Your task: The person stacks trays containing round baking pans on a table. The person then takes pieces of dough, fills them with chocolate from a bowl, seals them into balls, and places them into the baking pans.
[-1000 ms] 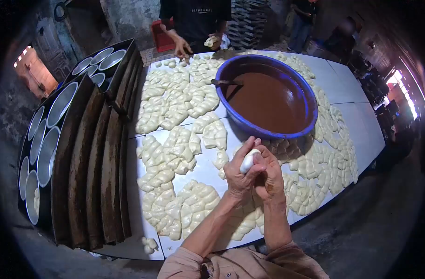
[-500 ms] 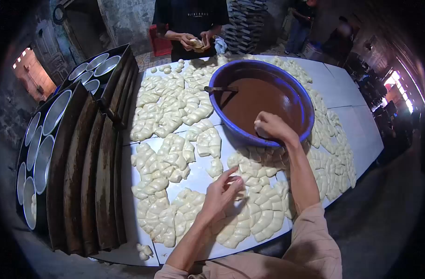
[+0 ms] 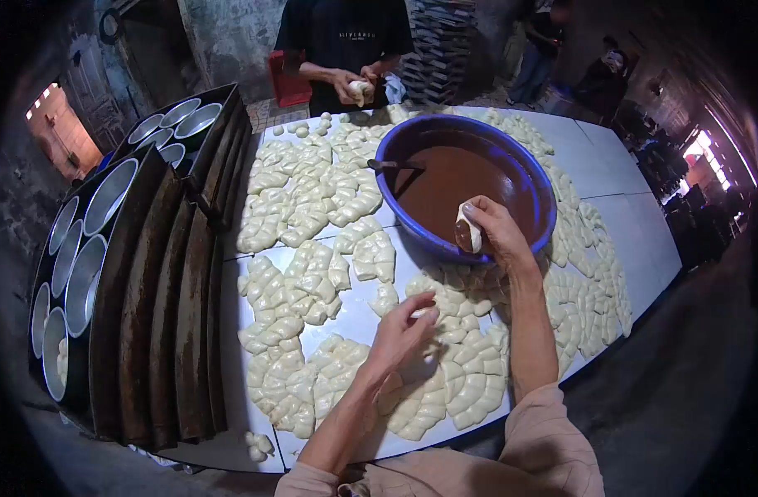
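Observation:
My right hand (image 3: 500,232) is raised over the near rim of a blue basin (image 3: 385,192). Its fingers pinch a white dough piece (image 3: 475,234) smeared with brown on one face. Inside the basin is a thick brown filling (image 3: 445,184), and a dark-handled utensil (image 3: 395,164) leans on the left rim. Lower and to the left, my left hand (image 3: 402,333) hovers just above the pale dough pieces (image 3: 474,381), thumb and fingers apart, with nothing visible between them. These pieces lie pressed together in sheets around the basin.
Stacked dark trays with round metal tins (image 3: 85,286) line the left side of the white table (image 3: 636,224). Across it, a person in a black shirt (image 3: 346,37) handles another dough piece (image 3: 360,91). Other people (image 3: 540,50) are at the back right.
My right hand has lifted slightly and turned, bringing the brown-smeared dough piece into sight. My left hand has barely moved. The person opposite has shifted the dough in their hands.

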Available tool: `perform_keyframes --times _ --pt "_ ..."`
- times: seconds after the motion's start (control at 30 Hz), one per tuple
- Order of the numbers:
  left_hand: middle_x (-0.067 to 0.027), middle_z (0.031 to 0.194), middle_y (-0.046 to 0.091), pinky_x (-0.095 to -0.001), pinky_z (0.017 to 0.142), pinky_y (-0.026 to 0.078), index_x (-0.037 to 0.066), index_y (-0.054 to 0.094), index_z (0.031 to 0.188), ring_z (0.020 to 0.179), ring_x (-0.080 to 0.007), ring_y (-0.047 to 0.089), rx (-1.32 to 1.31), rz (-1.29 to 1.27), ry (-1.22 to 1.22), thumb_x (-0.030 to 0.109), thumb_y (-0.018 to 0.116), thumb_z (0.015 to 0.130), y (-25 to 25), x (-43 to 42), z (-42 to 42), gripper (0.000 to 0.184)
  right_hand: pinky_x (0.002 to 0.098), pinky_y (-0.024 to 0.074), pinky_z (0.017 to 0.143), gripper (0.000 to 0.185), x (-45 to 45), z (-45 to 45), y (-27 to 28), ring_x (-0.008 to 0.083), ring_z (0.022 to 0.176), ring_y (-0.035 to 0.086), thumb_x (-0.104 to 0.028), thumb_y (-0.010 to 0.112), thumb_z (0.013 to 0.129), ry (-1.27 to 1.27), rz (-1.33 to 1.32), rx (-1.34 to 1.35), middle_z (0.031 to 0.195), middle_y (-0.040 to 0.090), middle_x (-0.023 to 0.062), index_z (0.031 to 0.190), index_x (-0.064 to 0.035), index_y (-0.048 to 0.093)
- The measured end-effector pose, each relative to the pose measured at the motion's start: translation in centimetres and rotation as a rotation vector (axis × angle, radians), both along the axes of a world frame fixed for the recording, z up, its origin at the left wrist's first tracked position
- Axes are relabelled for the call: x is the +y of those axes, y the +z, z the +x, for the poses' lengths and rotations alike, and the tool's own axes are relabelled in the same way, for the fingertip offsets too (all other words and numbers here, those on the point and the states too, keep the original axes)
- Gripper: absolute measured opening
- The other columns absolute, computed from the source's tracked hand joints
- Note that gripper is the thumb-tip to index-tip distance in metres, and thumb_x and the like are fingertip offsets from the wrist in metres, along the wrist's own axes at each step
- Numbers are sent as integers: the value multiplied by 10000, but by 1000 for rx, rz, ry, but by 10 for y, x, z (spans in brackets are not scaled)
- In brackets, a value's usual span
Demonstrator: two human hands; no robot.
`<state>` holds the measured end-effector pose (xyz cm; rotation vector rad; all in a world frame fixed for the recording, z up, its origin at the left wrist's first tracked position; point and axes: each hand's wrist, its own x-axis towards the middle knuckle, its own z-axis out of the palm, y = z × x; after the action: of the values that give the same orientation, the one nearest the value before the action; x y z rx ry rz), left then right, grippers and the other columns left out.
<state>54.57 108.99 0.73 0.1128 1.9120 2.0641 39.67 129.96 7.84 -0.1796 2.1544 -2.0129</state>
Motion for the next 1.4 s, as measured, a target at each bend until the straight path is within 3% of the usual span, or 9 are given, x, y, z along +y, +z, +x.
perform_keyframes --times 0.13,0.33,0.53,0.73,0.87,1.0,1.03,1.17,1.4 --pt "-82 1315 566 -376 911 503 63 489 1402 1146 -188 588 -100 382 39 380 492 1031 30 25 -24 488 305 605 658 135 -21 44 9 152 748 680 -176 556 996 3 -541 -129 900 662 85 1016 -42 562" --pt "-49 1292 574 -451 1044 404 96 524 1367 1223 -193 515 -259 716 -29 372 511 1017 28 30 -19 445 286 591 682 145 -39 94 2 148 815 680 -165 541 1002 -152 -667 -140 957 665 89 1063 -37 567" --pt "-36 923 656 -279 757 577 20 611 1126 770 -121 674 -240 582 310 257 618 969 3 7 -5 284 294 536 858 232 -32 124 -21 124 974 628 -118 619 934 -76 -493 -142 1067 634 62 1134 -28 544" --pt "-99 1030 698 -243 743 577 -61 667 1149 847 -132 680 -155 433 462 140 648 954 11 -12 11 281 321 507 937 587 -68 152 -53 188 1140 581 -109 782 795 -128 5 324 1260 562 130 1299 30 514" --pt "-103 1051 703 -227 732 533 -44 704 1104 850 -116 671 -48 283 461 151 681 934 13 -16 22 261 347 520 926 432 -90 170 -36 214 1080 621 -85 787 796 -179 321 384 1317 532 156 1197 6 656" --pt "-89 987 710 -224 751 520 -25 705 1108 877 -100 650 362 19 562 160 715 912 3 -20 21 270 275 510 766 228 -98 170 -37 154 869 635 -92 757 826 -256 335 434 1105 647 126 1033 1 729" --pt "-83 985 707 -251 764 541 -11 696 1131 904 -114 655 255 171 521 199 699 927 0 -20 22 293 255 482 708 186 -100 169 -36 107 813 606 -93 763 831 -260 229 439 956 680 71 985 10 737" --pt "-77 972 705 -295 737 580 4 673 1160 879 -141 680 -127 333 264 301 677 936 40 -38 26 371 250 476 697 184 -94 167 -33 75 816 590 -100 735 867 -112 -222 -18 860 682 1 1016 8 730" --pt "-41 947 705 -290 734 588 47 686 1109 846 -118 678 -125 331 207 247 698 922 54 -62 34 274 261 484 829 268 -94 182 -32 133 943 597 -34 724 853 63 -56 363 1053 653 78 1118 3 702"
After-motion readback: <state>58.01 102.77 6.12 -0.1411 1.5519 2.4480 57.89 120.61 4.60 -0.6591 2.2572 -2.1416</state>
